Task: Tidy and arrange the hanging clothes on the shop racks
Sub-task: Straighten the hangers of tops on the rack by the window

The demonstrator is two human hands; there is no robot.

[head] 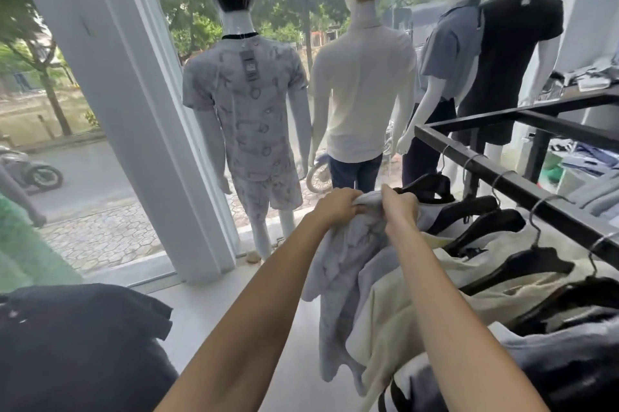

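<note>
Pale grey shirt [338,264] droops at outer end of black rack [522,192], below rack's front corner, first in row; whether on hanger, cannot tell. Left hand [338,208] clenched on bunched fabric at shirt's top. Right hand [400,208] just beside it, fingers curled round same bunch. Cream garment [418,281] next along rail, black hangers [475,210] hooked over rail. Mannequins [361,93] beyond rack's corner, facing window. Dark garment [77,344] lower left.
</note>
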